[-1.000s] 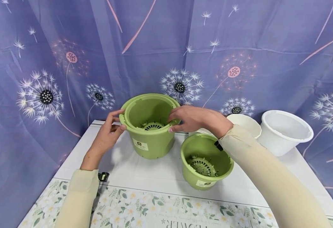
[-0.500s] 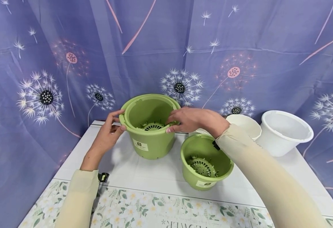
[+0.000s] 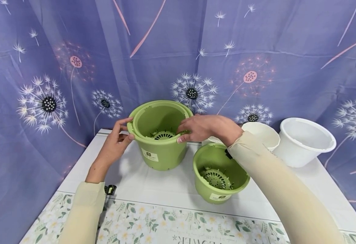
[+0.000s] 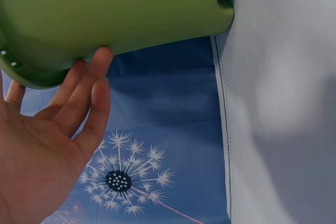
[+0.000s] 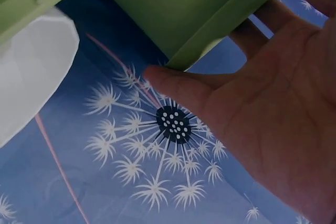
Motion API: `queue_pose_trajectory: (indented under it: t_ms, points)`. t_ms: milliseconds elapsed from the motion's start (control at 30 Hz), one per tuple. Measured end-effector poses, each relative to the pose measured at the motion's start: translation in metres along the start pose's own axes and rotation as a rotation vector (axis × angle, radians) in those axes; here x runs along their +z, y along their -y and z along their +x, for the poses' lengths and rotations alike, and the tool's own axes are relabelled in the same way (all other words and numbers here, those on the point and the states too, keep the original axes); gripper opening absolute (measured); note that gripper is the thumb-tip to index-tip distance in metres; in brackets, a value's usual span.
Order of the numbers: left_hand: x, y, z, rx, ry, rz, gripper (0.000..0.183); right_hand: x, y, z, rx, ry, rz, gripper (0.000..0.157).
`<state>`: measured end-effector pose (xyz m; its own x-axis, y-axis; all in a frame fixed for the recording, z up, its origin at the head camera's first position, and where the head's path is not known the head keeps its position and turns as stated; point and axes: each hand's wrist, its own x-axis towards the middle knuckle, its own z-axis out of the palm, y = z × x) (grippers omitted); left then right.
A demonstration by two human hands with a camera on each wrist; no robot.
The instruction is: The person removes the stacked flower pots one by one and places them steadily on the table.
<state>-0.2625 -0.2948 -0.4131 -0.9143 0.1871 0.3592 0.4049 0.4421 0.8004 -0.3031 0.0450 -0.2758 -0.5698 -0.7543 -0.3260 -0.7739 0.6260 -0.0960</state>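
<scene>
A large green plastic flower pot (image 3: 162, 154) with a white label and a slotted bottom stands upright at the back of the table. My left hand (image 3: 114, 144) holds its rim from the left, thumb toward the front; in the left wrist view the other fingers (image 4: 73, 93) lie along the wall below the rim. On the opposite side my right hand (image 3: 197, 128) grips the rim, fingertips hidden inside the pot and thumb (image 5: 178, 85) outside. A smaller green flower pot (image 3: 202, 188), with a similar label and slotted base, sits below the right forearm.
A white pot (image 3: 297, 152) stands at the back right, beside a cream pot (image 3: 260, 132) partly hidden by the right arm. The table's white cover (image 3: 153, 189) has a flowered front band. A purple dandelion-print curtain (image 3: 153, 67) hangs close behind and left.
The right hand has shifted slightly left along the large green flower pot's rim, its fingers a little further inside. The left hand and both green pots stay as they were.
</scene>
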Motion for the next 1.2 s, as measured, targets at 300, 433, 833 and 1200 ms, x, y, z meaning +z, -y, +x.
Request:
queue_pose_trajectory:
  t_ms: [300, 433, 833, 1200]
  points:
    - [0.0, 0.001, -0.001, 0.01, 0.003, -0.002, 0.061, 0.008, -0.002, -0.002, -0.052, -0.101, 0.009, 0.056]
    - [0.0, 0.001, -0.001, 0.018, 0.0, -0.003, 0.061, 0.011, -0.004, -0.002, -0.092, -0.159, 0.007, 0.056]
    - [-0.001, 0.002, 0.0, 0.02, -0.004, 0.003, 0.06, 0.016, -0.008, -0.003, -0.19, -0.274, -0.003, 0.049]
    - [0.0, 0.002, 0.0, 0.013, 0.005, 0.004, 0.061, 0.018, -0.009, -0.003, -0.178, -0.274, -0.004, 0.049]
